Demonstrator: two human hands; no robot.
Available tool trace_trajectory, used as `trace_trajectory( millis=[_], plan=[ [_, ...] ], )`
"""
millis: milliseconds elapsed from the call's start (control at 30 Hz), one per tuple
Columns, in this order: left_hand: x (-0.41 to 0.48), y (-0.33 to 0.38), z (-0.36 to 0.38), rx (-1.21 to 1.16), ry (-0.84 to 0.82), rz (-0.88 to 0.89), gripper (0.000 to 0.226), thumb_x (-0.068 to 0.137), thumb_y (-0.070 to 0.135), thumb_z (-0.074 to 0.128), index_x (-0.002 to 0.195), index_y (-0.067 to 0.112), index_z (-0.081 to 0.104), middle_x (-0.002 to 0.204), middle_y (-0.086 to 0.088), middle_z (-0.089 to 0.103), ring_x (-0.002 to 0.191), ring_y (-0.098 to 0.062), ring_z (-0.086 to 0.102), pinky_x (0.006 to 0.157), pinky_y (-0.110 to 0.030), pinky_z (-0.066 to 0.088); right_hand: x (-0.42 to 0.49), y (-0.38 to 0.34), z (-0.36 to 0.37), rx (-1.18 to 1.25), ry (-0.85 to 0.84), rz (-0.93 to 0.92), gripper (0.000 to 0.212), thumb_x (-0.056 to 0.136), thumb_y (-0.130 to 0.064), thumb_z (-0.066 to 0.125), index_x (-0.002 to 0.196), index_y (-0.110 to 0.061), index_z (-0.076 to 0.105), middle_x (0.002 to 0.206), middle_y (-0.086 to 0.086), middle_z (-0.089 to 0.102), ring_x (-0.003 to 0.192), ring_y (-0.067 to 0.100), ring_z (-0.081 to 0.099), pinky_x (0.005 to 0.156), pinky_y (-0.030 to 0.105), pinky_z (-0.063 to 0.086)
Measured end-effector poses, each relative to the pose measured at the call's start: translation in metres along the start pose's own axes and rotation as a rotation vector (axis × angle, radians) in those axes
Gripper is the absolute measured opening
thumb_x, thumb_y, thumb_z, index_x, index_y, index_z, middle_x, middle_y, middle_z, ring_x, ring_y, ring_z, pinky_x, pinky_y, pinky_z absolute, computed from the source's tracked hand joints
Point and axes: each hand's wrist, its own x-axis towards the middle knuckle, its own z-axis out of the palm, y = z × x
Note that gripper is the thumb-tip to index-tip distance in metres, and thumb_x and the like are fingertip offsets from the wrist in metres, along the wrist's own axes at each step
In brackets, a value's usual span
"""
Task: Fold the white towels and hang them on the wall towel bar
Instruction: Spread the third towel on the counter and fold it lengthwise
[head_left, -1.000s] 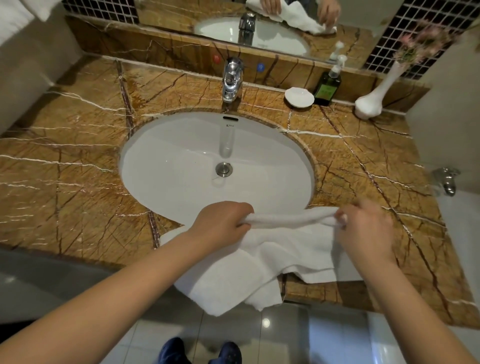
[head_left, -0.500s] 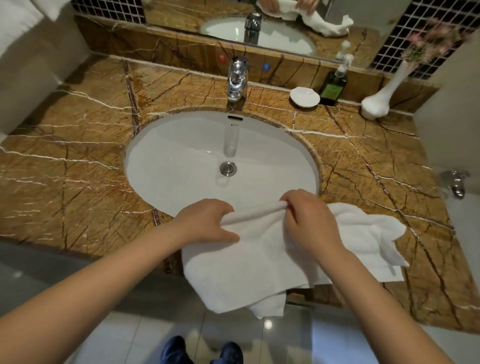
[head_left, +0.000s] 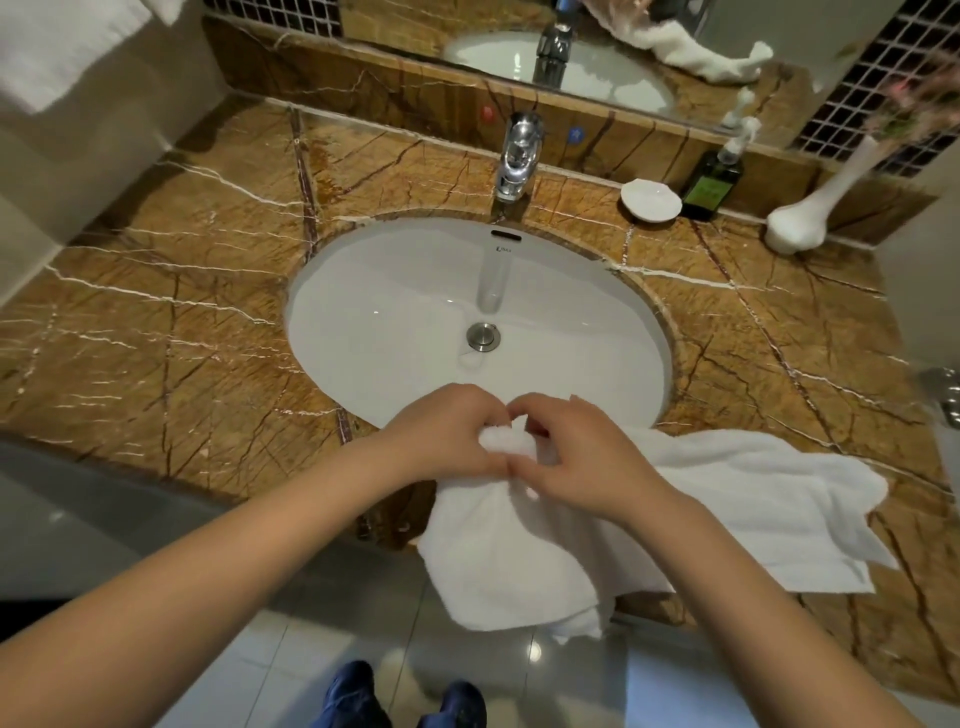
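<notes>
Two hands meet just in front of the sink (head_left: 363, 322). The left hand (head_left: 447, 436) and right hand (head_left: 582, 462) touch, fingers curled, each pinching the same bunched edge of one white towel (head_left: 727, 499), probably to bring two corners together for a fold. The rest of the towel lies on the tabletop (head_left: 156, 338) to the right and droops over its front edge. A second white cloth (head_left: 57, 47) hangs at upper left. Behind the sink: one tap (head_left: 517, 156), one dish (head_left: 650, 199), one bottle (head_left: 711, 182), one vase (head_left: 800, 223).
</notes>
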Motion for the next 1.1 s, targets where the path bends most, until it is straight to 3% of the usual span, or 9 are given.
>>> trace_trajectory(
  millis=[133, 300, 433, 533, 633, 733, 833, 967, 1100],
  plan=[
    [-0.008, -0.008, -0.009, -0.382, -0.125, -0.146, 0.047, 0.075, 0.040, 0.075, 0.050, 0.021, 0.041, 0.044, 0.012, 0.031, 0.044, -0.003, 0.030, 0.046, -0.020, 0.021, 0.006, 0.004, -0.007, 0.106, 0.020, -0.036, 0.010, 0.069, -0.027, 0.049, 0.076, -0.029, 0.057, 0.067, -0.012, 0.055, 0.065, 0.004, 0.051, 0.059, 0.031, 0.038],
    [-0.024, -0.027, -0.016, -0.565, -0.260, -0.084, 0.072, 0.066, 0.056, 0.070, 0.082, -0.013, 0.058, 0.073, -0.007, 0.047, 0.068, -0.019, 0.042, 0.064, -0.030, 0.028, -0.003, 0.010, -0.013, 0.096, 0.159, 0.002, 0.014, 0.071, -0.032, 0.042, 0.072, -0.024, 0.053, 0.074, -0.006, 0.054, 0.071, 0.012, 0.052, 0.061, 0.034, 0.041],
    [-0.031, -0.032, -0.028, -0.536, -0.248, -0.064, 0.044, 0.070, 0.043, 0.070, 0.061, 0.004, 0.052, 0.061, -0.007, 0.035, 0.057, -0.018, 0.032, 0.053, -0.027, 0.021, -0.009, 0.017, -0.016, -0.057, 0.174, 0.105, 0.011, 0.073, -0.027, 0.044, 0.068, -0.022, 0.052, 0.065, -0.005, 0.056, 0.065, 0.013, 0.052, 0.049, 0.028, 0.031],
    [-0.033, -0.044, -0.048, -0.415, -0.166, -0.054, 0.025, 0.078, 0.028, 0.071, 0.065, 0.011, 0.059, 0.060, 0.000, 0.047, 0.056, -0.009, 0.041, 0.053, -0.024, 0.031, -0.012, 0.020, -0.010, -0.097, 0.142, 0.142, 0.010, 0.082, -0.020, 0.053, 0.072, -0.021, 0.053, 0.066, -0.005, 0.056, 0.065, 0.017, 0.052, 0.048, 0.028, 0.030],
    [-0.030, -0.058, -0.057, -0.056, -0.022, 0.013, 0.022, 0.083, 0.043, 0.063, 0.087, 0.021, 0.064, 0.075, 0.010, 0.058, 0.067, 0.000, 0.050, 0.061, -0.015, 0.036, -0.007, 0.019, 0.008, -0.209, 0.086, 0.152, 0.011, 0.085, -0.022, 0.051, 0.076, -0.018, 0.046, 0.071, -0.003, 0.053, 0.071, 0.022, 0.052, 0.055, 0.034, 0.035],
    [-0.027, -0.070, -0.047, 0.367, 0.017, 0.010, 0.028, 0.090, 0.046, 0.054, 0.106, 0.023, 0.059, 0.099, 0.005, 0.064, 0.094, -0.015, 0.058, 0.070, -0.028, 0.041, 0.001, 0.014, 0.036, -0.410, 0.095, 0.115, 0.016, 0.078, -0.017, 0.059, 0.074, -0.017, 0.043, 0.070, 0.000, 0.047, 0.069, 0.027, 0.054, 0.053, 0.032, 0.029],
    [-0.027, -0.084, -0.028, 0.548, 0.032, -0.010, 0.025, 0.093, 0.045, 0.048, 0.096, 0.021, 0.055, 0.095, 0.003, 0.063, 0.093, -0.020, 0.059, 0.066, -0.031, 0.043, 0.006, 0.004, 0.060, -0.591, 0.176, 0.086, 0.025, 0.056, -0.012, 0.076, 0.070, -0.017, 0.056, 0.063, 0.000, 0.051, 0.056, 0.025, 0.054, 0.050, 0.028, 0.028],
    [-0.028, -0.097, -0.033, 0.503, 0.007, -0.139, 0.041, 0.087, 0.061, 0.049, 0.103, 0.025, 0.058, 0.098, 0.008, 0.062, 0.097, -0.017, 0.058, 0.065, -0.029, 0.039, 0.003, -0.012, 0.073, -0.442, 0.312, 0.020, 0.044, 0.068, -0.013, 0.071, 0.112, -0.014, 0.061, 0.102, 0.004, 0.061, 0.095, 0.026, 0.059, 0.080, 0.038, 0.046],
    [-0.046, -0.110, -0.062, 0.474, -0.022, -0.186, 0.042, 0.076, 0.065, 0.061, 0.085, 0.024, 0.059, 0.078, 0.011, 0.058, 0.073, -0.013, 0.053, 0.053, -0.029, 0.034, -0.013, -0.030, 0.093, -0.342, 0.215, -0.147, 0.045, 0.087, -0.034, 0.052, 0.128, -0.016, 0.051, 0.135, 0.009, 0.052, 0.131, 0.028, 0.041, 0.109, 0.048, 0.025]
  ],
)
